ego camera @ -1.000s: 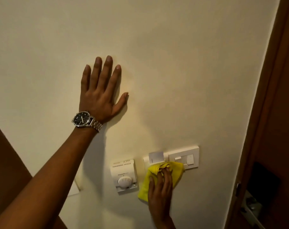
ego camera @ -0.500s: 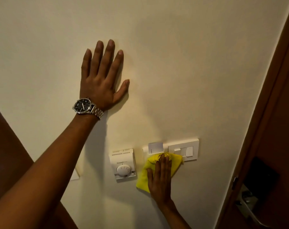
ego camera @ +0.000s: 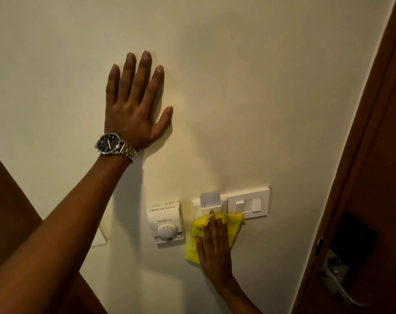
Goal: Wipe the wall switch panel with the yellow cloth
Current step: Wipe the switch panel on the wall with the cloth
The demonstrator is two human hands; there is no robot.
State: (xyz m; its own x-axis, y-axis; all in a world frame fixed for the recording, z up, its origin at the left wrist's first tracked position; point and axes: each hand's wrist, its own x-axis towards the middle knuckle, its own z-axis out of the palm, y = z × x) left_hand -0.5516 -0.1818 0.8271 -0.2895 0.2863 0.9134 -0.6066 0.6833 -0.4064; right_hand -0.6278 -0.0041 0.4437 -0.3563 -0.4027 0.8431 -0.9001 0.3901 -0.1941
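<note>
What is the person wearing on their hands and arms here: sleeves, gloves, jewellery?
Both forearms are bare, with no sleeves or gloves in view. The left hand has a silver metal-link wristwatch with a round dark dial at the wrist. The right hand shows nothing worn.

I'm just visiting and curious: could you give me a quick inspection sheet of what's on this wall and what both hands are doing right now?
Surface: cream wall, bare above the fittings.
Job's things: switch panel, white; yellow cloth pressed along its lower edge and the wall beneath.
Clutter: white thermostat left of the cloth, apart from it.
Hands: left hand flat on the wall, fingers spread, wristwatch worn; right hand flat on the cloth.
Cables: nothing seen.
Surroundings: brown door at right, with metal door handle.
</note>
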